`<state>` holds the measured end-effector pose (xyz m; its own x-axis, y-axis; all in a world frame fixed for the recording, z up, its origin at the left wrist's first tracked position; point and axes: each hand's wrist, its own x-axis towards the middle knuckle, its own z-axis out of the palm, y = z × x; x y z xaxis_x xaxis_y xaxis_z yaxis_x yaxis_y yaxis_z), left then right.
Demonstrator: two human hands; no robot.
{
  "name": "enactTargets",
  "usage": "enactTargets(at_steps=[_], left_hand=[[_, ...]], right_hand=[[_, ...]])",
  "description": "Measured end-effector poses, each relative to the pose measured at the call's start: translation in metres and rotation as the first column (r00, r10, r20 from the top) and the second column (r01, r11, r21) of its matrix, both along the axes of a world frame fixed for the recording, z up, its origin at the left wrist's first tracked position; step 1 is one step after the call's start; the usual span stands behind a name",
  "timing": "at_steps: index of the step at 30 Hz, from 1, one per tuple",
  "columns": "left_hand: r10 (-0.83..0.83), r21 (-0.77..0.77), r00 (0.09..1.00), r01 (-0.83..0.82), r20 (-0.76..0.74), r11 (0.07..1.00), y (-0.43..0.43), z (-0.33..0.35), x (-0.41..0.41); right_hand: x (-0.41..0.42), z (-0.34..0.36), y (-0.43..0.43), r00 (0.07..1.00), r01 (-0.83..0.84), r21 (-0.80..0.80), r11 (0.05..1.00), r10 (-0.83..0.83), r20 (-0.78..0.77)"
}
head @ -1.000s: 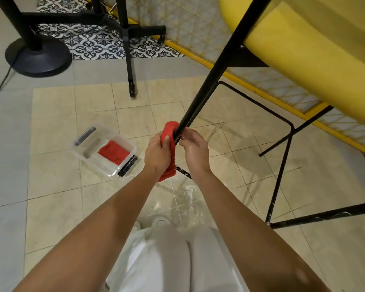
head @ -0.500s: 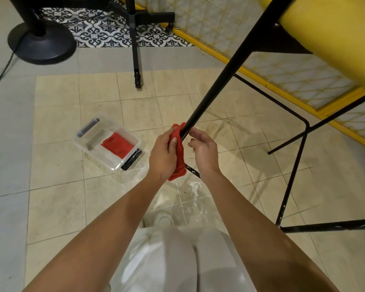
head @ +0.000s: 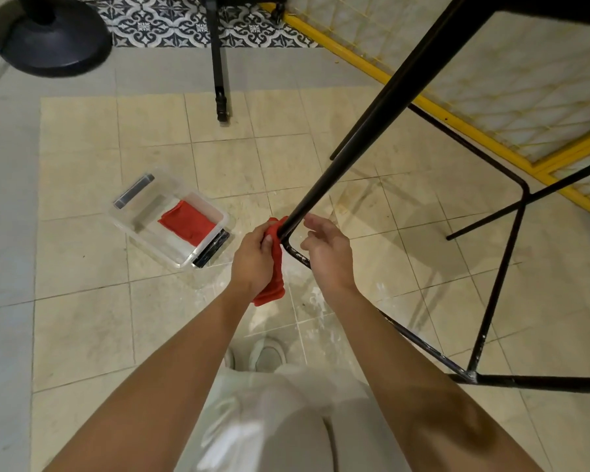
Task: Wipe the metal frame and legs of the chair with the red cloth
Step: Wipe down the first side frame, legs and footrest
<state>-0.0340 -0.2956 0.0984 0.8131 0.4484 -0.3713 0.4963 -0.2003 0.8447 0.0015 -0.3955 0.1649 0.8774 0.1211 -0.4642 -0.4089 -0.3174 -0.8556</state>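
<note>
A black metal chair leg [head: 361, 137] slants down from the upper right to a bend just above the tiled floor. My left hand [head: 252, 262] grips the red cloth [head: 276, 267], pressed against the leg's lowest part at the bend. The cloth's loose end hangs below my hand. My right hand [head: 327, 253] hovers just right of the leg with fingers spread, holding nothing. The chair's floor rail [head: 423, 342] runs back toward the lower right, where other thin black frame bars [head: 501, 267] join it.
A clear plastic box [head: 140, 229] lies on the floor to the left with a second red cloth [head: 188, 223] inside. A black round stand base [head: 48, 35] sits top left and a black pole foot [head: 221, 97] top centre. A yellow-framed mesh panel [head: 457, 124] runs along the right.
The cloth and my left hand have slid down the leg to its bottom bend. My right hand has let go of the leg and opened. The view has tilted down, so the yellow seat is gone.
</note>
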Motion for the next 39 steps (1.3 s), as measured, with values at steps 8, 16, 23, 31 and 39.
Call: enactTargets(at_steps=[8,16,23,31,39], left_hand=[[0.084,-0.089,0.996,-0.081,0.034,0.993,-0.004,0.004,-0.002],[0.096,-0.118,0.984,-0.079,0.149,0.99,-0.009,0.001,-0.008],[0.034,-0.058,0.999,-0.034,0.0,0.998,-0.001,-0.017,-0.006],[0.298,-0.037,0.926,-0.297,0.231,0.954,-0.033,0.005,-0.006],[0.324,-0.03,0.937,-0.323,0.127,0.946,-0.034,-0.006,0.0]], right_hand=[[0.0,-0.003,0.0,0.999,-0.029,-0.031,0.999,0.029,0.02],[0.0,-0.008,0.005,0.997,-0.047,-0.062,0.997,0.05,0.063],[0.001,-0.013,0.002,0.998,-0.043,-0.076,0.996,0.047,0.049],[0.001,-0.013,-0.002,0.997,-0.035,-0.098,0.995,0.041,0.064],[0.002,-0.018,-0.007,0.998,-0.015,-0.092,0.996,0.021,0.06]])
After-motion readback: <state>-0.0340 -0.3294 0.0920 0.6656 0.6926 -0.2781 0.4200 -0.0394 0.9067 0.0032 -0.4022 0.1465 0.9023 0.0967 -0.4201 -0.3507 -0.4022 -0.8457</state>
